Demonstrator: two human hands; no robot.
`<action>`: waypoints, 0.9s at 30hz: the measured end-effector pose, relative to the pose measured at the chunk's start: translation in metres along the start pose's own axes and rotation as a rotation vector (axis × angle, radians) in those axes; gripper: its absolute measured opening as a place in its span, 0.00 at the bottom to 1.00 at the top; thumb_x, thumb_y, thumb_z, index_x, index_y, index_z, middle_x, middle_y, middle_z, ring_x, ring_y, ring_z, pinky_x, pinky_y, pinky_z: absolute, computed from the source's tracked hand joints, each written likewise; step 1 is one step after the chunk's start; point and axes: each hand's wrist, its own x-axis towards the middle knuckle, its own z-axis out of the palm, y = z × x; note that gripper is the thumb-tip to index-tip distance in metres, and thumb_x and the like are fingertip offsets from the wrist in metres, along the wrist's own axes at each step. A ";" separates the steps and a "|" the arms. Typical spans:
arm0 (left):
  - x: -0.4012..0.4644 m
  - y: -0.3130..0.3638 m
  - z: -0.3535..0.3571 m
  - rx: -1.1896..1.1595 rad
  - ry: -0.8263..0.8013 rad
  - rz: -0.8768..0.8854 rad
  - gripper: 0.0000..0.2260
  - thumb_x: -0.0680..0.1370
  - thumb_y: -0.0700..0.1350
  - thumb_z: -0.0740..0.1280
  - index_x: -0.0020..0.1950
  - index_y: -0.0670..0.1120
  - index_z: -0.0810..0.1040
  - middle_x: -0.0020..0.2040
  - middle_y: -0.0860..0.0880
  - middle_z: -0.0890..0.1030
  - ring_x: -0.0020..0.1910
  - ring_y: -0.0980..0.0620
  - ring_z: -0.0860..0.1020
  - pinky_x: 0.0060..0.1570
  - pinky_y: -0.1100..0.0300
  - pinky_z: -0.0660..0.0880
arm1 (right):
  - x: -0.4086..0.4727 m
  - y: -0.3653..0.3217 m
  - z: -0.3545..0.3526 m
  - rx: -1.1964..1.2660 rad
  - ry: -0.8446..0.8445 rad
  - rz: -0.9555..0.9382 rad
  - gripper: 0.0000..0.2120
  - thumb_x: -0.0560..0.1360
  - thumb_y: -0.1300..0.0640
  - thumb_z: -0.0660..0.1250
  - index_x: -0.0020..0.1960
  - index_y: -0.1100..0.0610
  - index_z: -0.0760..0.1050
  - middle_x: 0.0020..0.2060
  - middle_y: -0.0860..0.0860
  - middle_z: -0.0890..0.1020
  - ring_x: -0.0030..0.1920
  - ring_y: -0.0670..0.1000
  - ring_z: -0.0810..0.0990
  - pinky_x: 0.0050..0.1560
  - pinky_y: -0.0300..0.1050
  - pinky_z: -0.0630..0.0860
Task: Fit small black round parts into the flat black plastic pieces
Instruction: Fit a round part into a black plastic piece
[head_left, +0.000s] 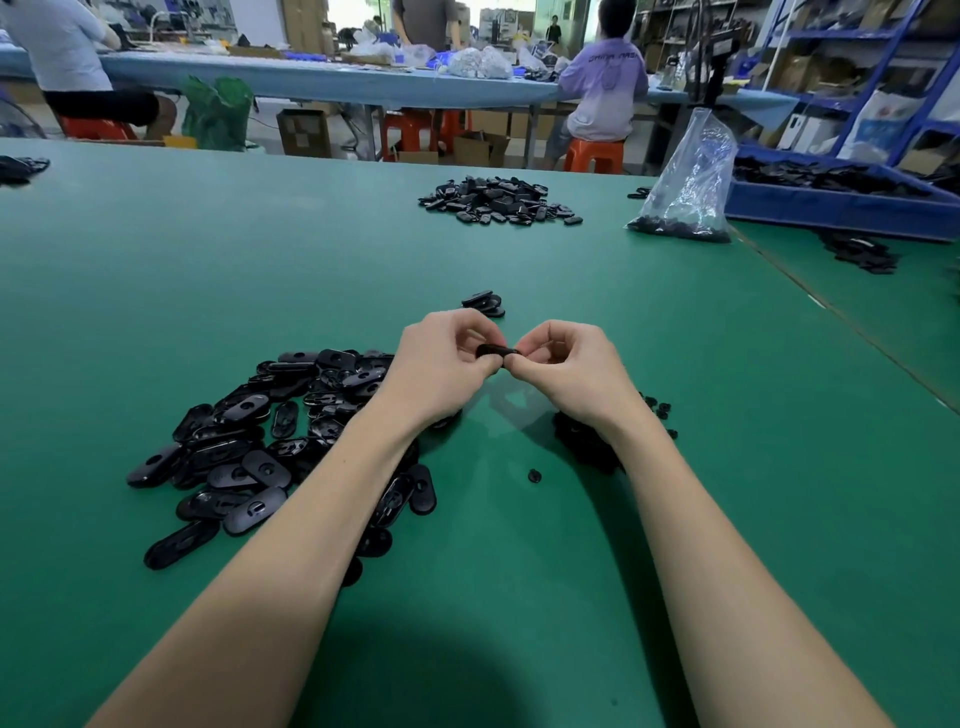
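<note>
Above the green table (519, 571) my left hand (441, 364) and my right hand (566, 371) meet, and both pinch one flat black plastic piece (494, 351) between curled fingers. Whether a round part sits in it is hidden by my fingers. A heap of flat black oval pieces (270, 441) lies under and left of my left forearm. Small black round parts (587, 441) lie in a dark pile beneath my right wrist, with one loose round part (534, 475) between my forearms.
Two or three flat pieces (484, 303) lie just beyond my hands. Farther back sit another heap of black pieces (498, 201), a clear plastic bag (685, 182) with black parts, and a blue bin (841, 205) at the right. People sit at a blue table behind.
</note>
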 end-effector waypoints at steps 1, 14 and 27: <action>0.000 0.000 0.001 0.033 -0.009 0.053 0.07 0.73 0.40 0.74 0.47 0.51 0.83 0.43 0.53 0.85 0.40 0.55 0.83 0.41 0.71 0.75 | 0.001 0.001 -0.002 0.004 0.005 0.005 0.04 0.72 0.55 0.76 0.41 0.52 0.81 0.26 0.41 0.77 0.25 0.40 0.71 0.27 0.30 0.65; 0.084 -0.008 0.007 0.319 0.113 -0.036 0.06 0.73 0.47 0.75 0.48 0.54 0.81 0.50 0.56 0.83 0.52 0.51 0.79 0.48 0.58 0.71 | 0.004 0.012 -0.019 -0.248 0.057 0.046 0.02 0.72 0.48 0.72 0.43 0.45 0.82 0.36 0.39 0.83 0.40 0.40 0.81 0.43 0.41 0.77; 0.116 -0.024 0.016 0.507 0.083 -0.051 0.07 0.74 0.46 0.74 0.51 0.53 0.80 0.55 0.52 0.82 0.55 0.47 0.78 0.47 0.57 0.67 | 0.006 0.015 -0.011 -0.258 -0.006 0.019 0.03 0.73 0.49 0.72 0.41 0.46 0.83 0.34 0.41 0.82 0.36 0.37 0.78 0.37 0.35 0.71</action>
